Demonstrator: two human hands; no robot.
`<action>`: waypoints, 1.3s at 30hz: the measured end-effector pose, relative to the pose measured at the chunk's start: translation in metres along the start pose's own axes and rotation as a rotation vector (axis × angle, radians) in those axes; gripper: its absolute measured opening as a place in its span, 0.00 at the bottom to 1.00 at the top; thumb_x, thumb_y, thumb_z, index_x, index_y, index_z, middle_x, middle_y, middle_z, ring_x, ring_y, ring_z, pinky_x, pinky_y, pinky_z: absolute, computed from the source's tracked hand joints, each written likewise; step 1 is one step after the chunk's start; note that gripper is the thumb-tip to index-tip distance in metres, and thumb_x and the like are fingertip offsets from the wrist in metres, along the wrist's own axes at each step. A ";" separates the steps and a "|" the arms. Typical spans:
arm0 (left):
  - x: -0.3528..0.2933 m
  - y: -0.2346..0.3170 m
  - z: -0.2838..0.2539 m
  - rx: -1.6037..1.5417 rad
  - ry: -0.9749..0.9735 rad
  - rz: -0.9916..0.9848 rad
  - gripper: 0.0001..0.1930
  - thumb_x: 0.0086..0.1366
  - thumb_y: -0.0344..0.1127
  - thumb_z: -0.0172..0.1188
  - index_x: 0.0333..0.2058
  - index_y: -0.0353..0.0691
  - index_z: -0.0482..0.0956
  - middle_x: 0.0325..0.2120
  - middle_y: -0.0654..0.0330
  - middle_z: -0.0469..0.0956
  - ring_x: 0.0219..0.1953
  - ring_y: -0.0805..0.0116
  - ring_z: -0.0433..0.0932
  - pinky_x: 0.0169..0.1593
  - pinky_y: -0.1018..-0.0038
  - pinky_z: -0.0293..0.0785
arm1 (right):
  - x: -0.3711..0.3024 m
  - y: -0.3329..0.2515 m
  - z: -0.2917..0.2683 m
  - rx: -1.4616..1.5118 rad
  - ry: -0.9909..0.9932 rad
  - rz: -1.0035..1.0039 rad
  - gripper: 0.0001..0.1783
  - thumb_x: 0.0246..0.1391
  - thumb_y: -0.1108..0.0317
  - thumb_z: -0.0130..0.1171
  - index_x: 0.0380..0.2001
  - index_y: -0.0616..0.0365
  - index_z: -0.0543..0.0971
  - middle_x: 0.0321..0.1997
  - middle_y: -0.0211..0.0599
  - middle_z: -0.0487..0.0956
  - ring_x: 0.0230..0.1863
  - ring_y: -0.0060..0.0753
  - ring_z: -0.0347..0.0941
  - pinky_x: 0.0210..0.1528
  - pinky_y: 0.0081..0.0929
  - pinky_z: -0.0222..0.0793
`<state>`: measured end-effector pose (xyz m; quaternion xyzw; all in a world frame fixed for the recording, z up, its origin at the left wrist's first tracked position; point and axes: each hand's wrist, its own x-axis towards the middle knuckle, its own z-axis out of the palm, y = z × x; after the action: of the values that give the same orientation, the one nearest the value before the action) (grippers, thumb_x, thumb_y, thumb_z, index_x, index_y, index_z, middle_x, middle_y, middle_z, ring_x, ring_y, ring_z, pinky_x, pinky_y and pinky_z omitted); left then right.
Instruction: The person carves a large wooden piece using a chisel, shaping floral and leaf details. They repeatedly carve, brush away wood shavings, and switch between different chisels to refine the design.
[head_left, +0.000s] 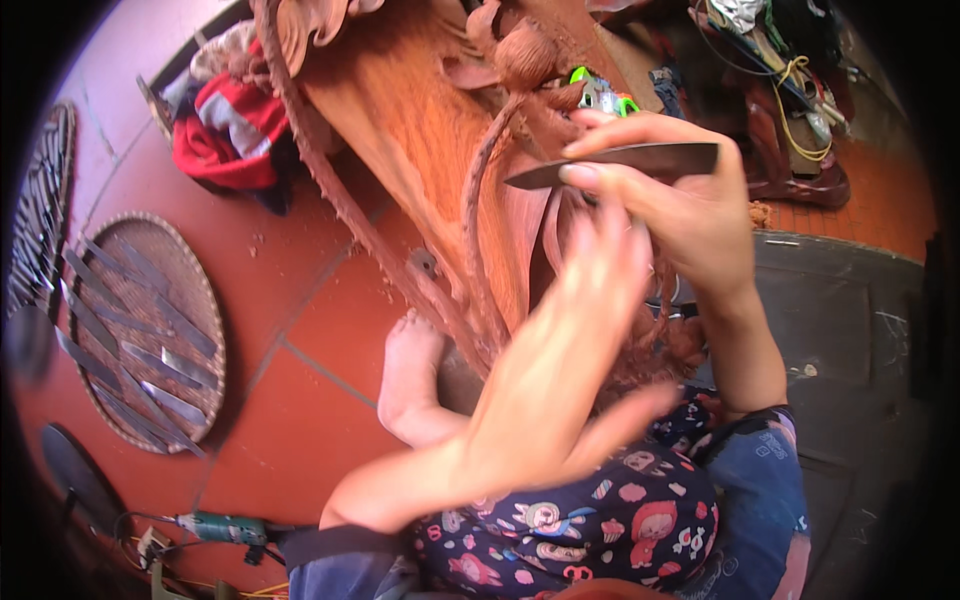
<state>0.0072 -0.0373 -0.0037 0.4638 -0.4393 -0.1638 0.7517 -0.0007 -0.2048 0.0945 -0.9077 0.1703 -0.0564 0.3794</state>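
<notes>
Toward two o'clock, the right hand (680,195) pinches a dark, pointed blade (640,160) between thumb and fingers, its tip toward nine o'clock, over the reddish carved wood (400,110), which stretches from the centre toward eleven and twelve. The left hand (565,345), blurred near the centre, lies in front of the carving, thumb spread toward three and the other fingers reaching toward one, just below the right thumb; whether they touch the wood I cannot tell. The trousers (545,520) at six bear printed cartoon figures; pale lettering on the blue sleeve (755,475) at four is too small to read. At nine, a round woven tray (215,330) holds many blades (180,368); at eight lies a green power tool (225,528).
</notes>
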 end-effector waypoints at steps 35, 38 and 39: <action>-0.033 -0.032 -0.046 1.072 -0.344 -0.290 0.53 0.64 0.79 0.38 0.75 0.43 0.50 0.77 0.57 0.46 0.78 0.42 0.25 0.71 0.40 0.17 | -0.144 0.025 -0.124 0.351 0.100 -0.296 0.11 0.68 0.71 0.56 0.45 0.68 0.79 0.41 0.43 0.82 0.35 0.29 0.84 0.37 0.21 0.81; -0.046 -0.031 -0.046 1.010 -0.312 -0.282 0.48 0.65 0.76 0.43 0.74 0.48 0.55 0.76 0.59 0.50 0.78 0.41 0.27 0.73 0.43 0.19 | -0.143 0.026 -0.122 0.517 0.090 -0.316 0.10 0.66 0.70 0.61 0.45 0.66 0.81 0.44 0.41 0.85 0.36 0.30 0.85 0.38 0.22 0.83; -0.050 -0.028 -0.046 1.030 -0.343 -0.276 0.47 0.66 0.75 0.44 0.73 0.49 0.58 0.76 0.61 0.51 0.78 0.41 0.28 0.73 0.43 0.20 | -0.145 0.025 -0.123 0.542 0.083 -0.313 0.11 0.66 0.70 0.61 0.46 0.66 0.81 0.45 0.41 0.85 0.36 0.30 0.85 0.38 0.22 0.83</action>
<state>0.0212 0.0062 -0.0610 0.7909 -0.5138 -0.0978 0.3176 -0.1717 -0.2524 0.1675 -0.7857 0.0225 -0.1943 0.5868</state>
